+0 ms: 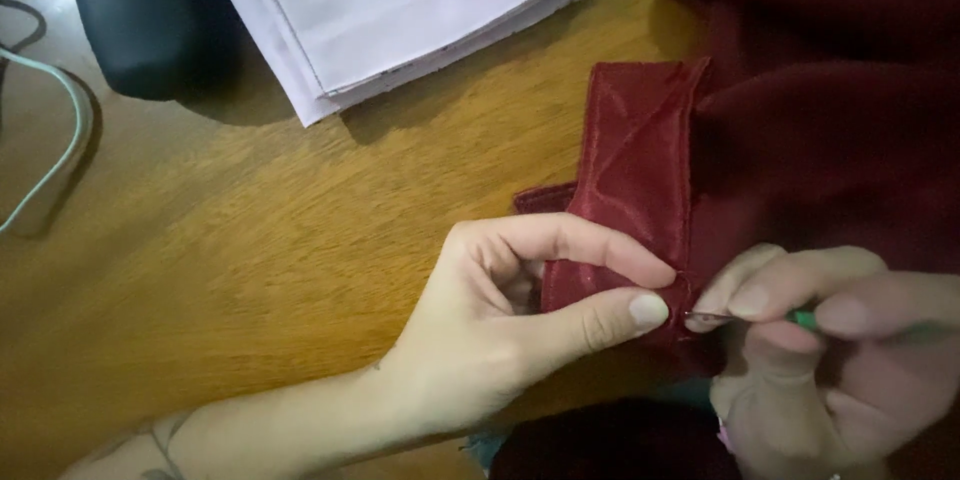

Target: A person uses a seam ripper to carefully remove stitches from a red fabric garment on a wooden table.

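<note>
Head view looked straight down on a wooden desk [250,230]. At the far left edge a pale cable [62,130] curved over the wood, and just beside it, at the far left corner, stood a dark rounded object [150,20] whose kind I could not tell. Next to that, along the far edge, lay a folded stack of white fabric [400,10], its layered edges facing the near side of the desk.

Nearer the middle, the person's left hand [520,320] came in from the near left corner, the forearm lying on the wood. Its thumb and forefinger were pinched together on the lower edge of a shiny dark red satin piece [635,180], the other fingers curled under the palm. The satin piece lay folded into a narrow upright strip with a diagonal crease, right of the desk's centre, and it joined a larger matte dark red cloth [830,110] that covered the whole far right corner and right edge.

At the near right edge, the right hand [820,360] had its fingertips pressed tightly around a thin metal needle-like tool with a green end [760,317]. The metal tip pointed left and touched the satin just beside the left thumb. More dark red cloth bunched below both hands at the near edge.
</note>
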